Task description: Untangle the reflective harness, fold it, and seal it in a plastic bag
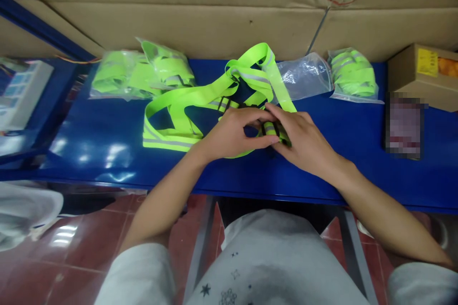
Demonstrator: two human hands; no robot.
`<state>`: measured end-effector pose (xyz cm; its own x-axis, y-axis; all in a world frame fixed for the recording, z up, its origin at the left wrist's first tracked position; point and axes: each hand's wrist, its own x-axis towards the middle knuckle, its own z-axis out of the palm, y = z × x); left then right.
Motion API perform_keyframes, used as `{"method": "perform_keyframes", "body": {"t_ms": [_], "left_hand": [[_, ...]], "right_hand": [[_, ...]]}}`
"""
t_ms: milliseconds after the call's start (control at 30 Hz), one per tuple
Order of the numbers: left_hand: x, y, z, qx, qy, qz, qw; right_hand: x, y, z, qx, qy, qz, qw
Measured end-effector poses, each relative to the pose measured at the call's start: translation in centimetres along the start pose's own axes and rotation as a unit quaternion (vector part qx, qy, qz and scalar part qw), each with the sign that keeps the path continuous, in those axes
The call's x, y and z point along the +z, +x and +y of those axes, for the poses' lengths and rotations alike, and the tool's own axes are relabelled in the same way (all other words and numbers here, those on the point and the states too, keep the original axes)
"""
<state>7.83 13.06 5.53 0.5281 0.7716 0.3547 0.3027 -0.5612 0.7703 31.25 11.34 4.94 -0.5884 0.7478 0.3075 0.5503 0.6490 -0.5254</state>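
Observation:
A neon yellow-green reflective harness [200, 97] with a grey stripe and black buckles lies in loose loops on the blue table. At its near right end, my left hand [238, 133] curls its fingers and thumb around a section of the strap. My right hand [302, 142] is closed on the same section from the other side, fingertips close to those of the left. Between the hands shows a black strap slider [270, 128] on the webbing. Part of the strap and the undersides of the fingers are hidden.
Clear bags with folded neon straps [125, 73] lie at the back left, and another packed bag [352, 73] at the back right. A clear plastic bag [306, 76] lies behind my right hand. A cardboard box [411, 73] and a blurred-out object [404, 126] sit at right.

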Motion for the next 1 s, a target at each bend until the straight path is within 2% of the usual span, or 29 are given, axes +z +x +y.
{"method": "perform_keyframes", "body": {"t_ms": [133,267,367,467,667,767,833,1000], "left_hand": [[-0.1,0.0,0.5,-0.009,0.047,0.009,0.999],[-0.6,-0.3,0.2,-0.009,0.114,-0.013,0.993],[-0.7,-0.6,-0.1,-0.023,0.150,-0.001,0.988],[0.0,-0.3,0.2,-0.059,0.123,0.028,0.990],[2.4,1.7,1.6,-0.095,0.079,0.042,0.991],[2.5,2.1,1.8,-0.112,0.042,0.059,0.991],[2.0,2.2,1.7,-0.129,-0.002,0.040,0.991],[0.2,1.8,0.8,-0.156,-0.063,-0.056,0.984]], "right_hand": [[0.6,0.1,0.1,0.023,-0.061,0.005,0.998],[0.7,0.0,1.0,0.014,-0.077,0.004,0.997],[0.2,0.1,2.4,0.034,-0.085,0.049,0.995],[-0.3,0.2,3.4,0.046,-0.082,0.117,0.989],[1.0,0.2,2.7,0.015,-0.076,0.114,0.990],[1.2,0.2,2.4,0.021,-0.034,0.140,0.989],[0.8,0.4,2.4,0.026,0.001,0.139,0.990],[-0.1,0.6,2.3,0.011,0.053,0.077,0.996]]}}
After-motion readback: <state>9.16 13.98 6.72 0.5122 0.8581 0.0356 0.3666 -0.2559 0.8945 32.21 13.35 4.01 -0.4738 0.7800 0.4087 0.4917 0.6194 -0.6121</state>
